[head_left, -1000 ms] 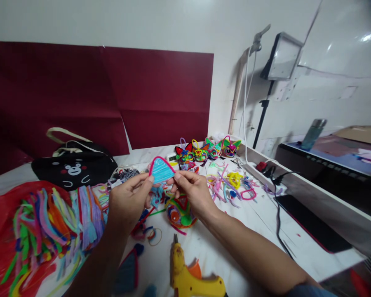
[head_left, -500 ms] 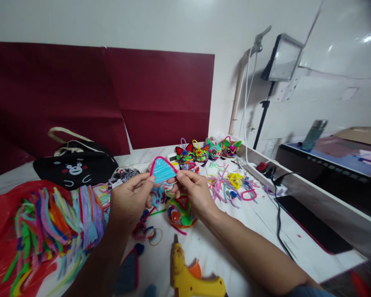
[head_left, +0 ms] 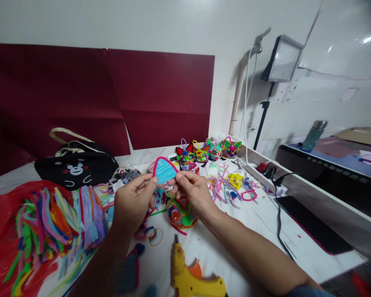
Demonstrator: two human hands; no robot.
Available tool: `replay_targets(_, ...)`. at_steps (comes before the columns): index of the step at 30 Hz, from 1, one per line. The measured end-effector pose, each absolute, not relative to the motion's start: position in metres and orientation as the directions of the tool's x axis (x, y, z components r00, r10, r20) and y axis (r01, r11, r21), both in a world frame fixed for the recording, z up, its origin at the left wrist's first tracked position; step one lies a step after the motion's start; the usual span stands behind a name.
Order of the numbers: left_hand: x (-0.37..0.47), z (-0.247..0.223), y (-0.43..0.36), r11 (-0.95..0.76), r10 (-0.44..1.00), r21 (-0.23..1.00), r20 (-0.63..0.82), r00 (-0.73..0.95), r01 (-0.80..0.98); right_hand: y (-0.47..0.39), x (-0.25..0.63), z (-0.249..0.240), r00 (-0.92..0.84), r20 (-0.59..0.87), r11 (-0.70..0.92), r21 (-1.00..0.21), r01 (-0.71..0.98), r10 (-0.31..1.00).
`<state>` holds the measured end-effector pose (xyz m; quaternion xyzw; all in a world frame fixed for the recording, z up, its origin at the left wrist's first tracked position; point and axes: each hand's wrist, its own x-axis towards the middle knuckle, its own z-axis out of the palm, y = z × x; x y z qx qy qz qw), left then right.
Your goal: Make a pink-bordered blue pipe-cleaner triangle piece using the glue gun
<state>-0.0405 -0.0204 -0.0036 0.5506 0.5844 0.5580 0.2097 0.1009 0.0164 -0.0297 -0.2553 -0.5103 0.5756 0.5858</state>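
Between my two hands, above the table, is a blue pipe-cleaner ear piece (head_left: pixel 165 171) with a pink rim, rounded at the top. My left hand (head_left: pixel 136 196) pinches its lower left corner between thumb and fingers. At the lower right corner, my right hand (head_left: pixel 193 189) grips it the same way. Just below sits a colourful pipe-cleaner animal head (head_left: pixel 181 213), partly covered by my right hand. A yellow glue gun (head_left: pixel 185 268) lies nearer to me, its nozzle pointing away. Beside it on the left, a dark blue piece with a pink edge (head_left: pixel 130 270) lies partly behind my left forearm.
Bundles of coloured pipe cleaners (head_left: pixel 49 222) lie on red plastic (head_left: pixel 0 218) at left, before a black bag (head_left: pixel 77 165). Several finished animal heads (head_left: pixel 214 149) stand at the back. Loose pipe-cleaner scraps (head_left: pixel 231 185), a power strip (head_left: pixel 270 177) and a black phone (head_left: pixel 315 225) are at right.
My left hand has shifted slightly right, and the left side of the ear piece has moved in with it. Both hands keep their pinch; the other things stay put.
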Motion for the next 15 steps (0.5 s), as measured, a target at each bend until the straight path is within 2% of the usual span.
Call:
replay_targets(7,-0.047,-0.01,-0.018,-0.251,0.887,0.855,0.391,-0.244,0.454,0.02,0.106,-0.028,-0.153,0.335,0.272,-0.906,-0.325,0.93)
replay_targets(11,-0.051,-0.009,-0.016,-0.279,0.857,0.832,0.441,-0.266,0.479,0.019,0.114,-0.024,-0.144,0.475,0.453,-0.877,-0.159,0.868)
replay_targets(15,-0.051,-0.003,-0.02,-0.32,0.798,0.746,0.545,-0.258,0.584,0.016,0.123,-0.019,-0.212,0.573,0.588,-0.809,0.007,0.792)
